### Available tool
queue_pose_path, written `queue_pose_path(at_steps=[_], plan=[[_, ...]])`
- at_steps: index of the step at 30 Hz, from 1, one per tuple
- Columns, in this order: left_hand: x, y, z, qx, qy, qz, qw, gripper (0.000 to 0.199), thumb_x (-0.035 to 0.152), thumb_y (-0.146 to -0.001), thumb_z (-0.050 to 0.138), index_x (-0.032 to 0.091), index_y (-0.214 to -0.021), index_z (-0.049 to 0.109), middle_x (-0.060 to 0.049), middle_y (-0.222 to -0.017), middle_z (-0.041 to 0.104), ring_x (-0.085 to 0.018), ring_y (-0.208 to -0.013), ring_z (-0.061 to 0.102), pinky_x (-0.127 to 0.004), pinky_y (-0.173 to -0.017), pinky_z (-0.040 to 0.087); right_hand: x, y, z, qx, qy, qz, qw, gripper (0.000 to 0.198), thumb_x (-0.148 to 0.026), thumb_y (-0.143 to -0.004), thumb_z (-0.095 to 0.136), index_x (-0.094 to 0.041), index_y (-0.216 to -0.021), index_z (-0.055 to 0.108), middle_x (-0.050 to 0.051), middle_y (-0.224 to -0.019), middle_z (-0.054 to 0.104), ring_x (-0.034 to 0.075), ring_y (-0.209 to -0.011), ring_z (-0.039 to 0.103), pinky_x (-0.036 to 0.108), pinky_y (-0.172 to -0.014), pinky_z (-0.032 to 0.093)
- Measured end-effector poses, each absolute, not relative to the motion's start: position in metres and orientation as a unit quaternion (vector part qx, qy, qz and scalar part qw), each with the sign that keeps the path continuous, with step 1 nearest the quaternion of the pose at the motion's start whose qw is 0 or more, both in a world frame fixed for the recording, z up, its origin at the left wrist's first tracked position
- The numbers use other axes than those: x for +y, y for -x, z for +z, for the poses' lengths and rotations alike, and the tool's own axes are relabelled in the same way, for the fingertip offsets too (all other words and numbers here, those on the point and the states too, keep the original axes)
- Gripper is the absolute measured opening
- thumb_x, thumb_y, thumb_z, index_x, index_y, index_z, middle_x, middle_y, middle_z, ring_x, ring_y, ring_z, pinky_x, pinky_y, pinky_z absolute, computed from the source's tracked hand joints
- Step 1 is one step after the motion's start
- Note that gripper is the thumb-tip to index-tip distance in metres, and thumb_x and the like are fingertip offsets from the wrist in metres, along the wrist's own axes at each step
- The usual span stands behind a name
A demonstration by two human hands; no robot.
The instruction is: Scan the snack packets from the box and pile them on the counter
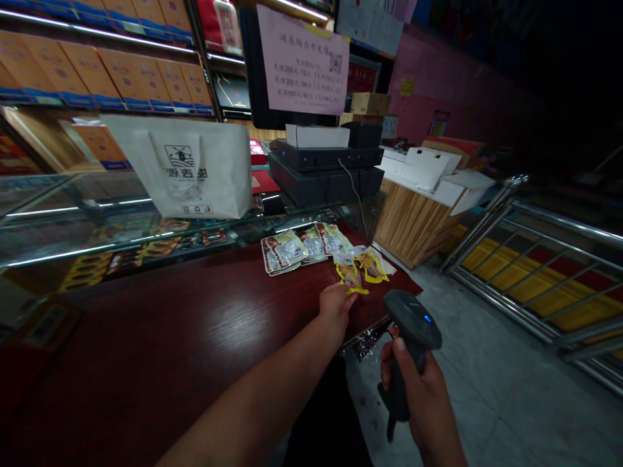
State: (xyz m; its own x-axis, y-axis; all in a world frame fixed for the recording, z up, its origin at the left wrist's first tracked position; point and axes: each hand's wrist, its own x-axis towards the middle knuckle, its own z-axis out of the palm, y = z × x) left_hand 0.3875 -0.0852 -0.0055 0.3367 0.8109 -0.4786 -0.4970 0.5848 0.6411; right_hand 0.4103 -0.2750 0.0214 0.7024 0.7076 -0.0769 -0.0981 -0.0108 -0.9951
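Note:
My right hand (423, 389) is wrapped round the handle of a dark barcode scanner (413, 321), held up to the right of the table; a blue light glows on its head. My left hand (335, 300) reaches to the table's right end, its fingers closed on the near edge of a clear, yellow-edged snack packet (351, 275). Beside that lies another yellow-edged packet (372, 266). Several white and brown food pouches (283, 251) lie overlapped behind and to the left. The fingertips of my left hand are partly hidden.
The dark red table (195, 311) meets a glass display case (97, 224) bearing a white paper bag (204, 168). Behind stand a cash drawer (326, 181) and a monitor with a pink sign (304, 65). White boxes (428, 168) and a metal railing (559, 259) are on the right.

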Motion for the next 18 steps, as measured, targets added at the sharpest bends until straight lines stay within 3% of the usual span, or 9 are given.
queue_pose_path(at_steps=[7,12,16,18], plan=[[-0.093,-0.371,0.014,0.406,-0.186,0.351,0.823,0.011,0.004,-0.082,0.067,0.015,-0.081,0.065,-0.007,-0.083,0.073,-0.017,-0.080,0.070,-0.031,-0.084,0.054,-0.276,-0.404,0.022,-0.272,0.642,0.300,0.651,0.045,-0.059,-0.092,0.063,-0.020,-0.113,0.059,-0.003,-0.071,0.065,0.013,-0.054,0.056,0.025,-0.053,0.048],[-0.114,-0.314,0.026,0.413,-0.199,0.326,0.827,0.015,0.005,-0.077,0.070,0.015,-0.088,0.066,-0.007,-0.083,0.071,-0.017,-0.072,0.066,-0.032,-0.077,0.054,-0.271,-0.390,0.019,-0.258,0.639,0.334,0.643,0.049,-0.063,-0.083,0.071,-0.022,-0.109,0.061,-0.002,-0.070,0.067,0.016,-0.054,0.057,0.027,-0.050,0.049],[-0.147,-0.237,0.035,0.405,-0.230,0.347,0.814,0.027,0.006,-0.071,0.075,0.015,-0.095,0.069,-0.007,-0.091,0.072,-0.018,-0.078,0.067,-0.032,-0.075,0.053,-0.263,-0.372,0.004,-0.294,0.663,0.424,0.542,0.053,-0.073,-0.077,0.069,-0.022,-0.088,0.064,-0.001,-0.056,0.064,0.018,-0.049,0.058,0.029,-0.047,0.050],[-0.165,-0.192,0.049,0.379,-0.297,0.360,0.799,0.025,0.010,-0.073,0.075,0.016,-0.097,0.072,-0.007,-0.097,0.073,-0.018,-0.084,0.068,-0.030,-0.079,0.051,-0.253,-0.358,-0.008,-0.296,0.701,0.421,0.493,0.055,-0.076,-0.066,0.075,-0.022,-0.078,0.067,0.002,-0.055,0.066,0.021,-0.049,0.060,0.032,-0.046,0.051]])
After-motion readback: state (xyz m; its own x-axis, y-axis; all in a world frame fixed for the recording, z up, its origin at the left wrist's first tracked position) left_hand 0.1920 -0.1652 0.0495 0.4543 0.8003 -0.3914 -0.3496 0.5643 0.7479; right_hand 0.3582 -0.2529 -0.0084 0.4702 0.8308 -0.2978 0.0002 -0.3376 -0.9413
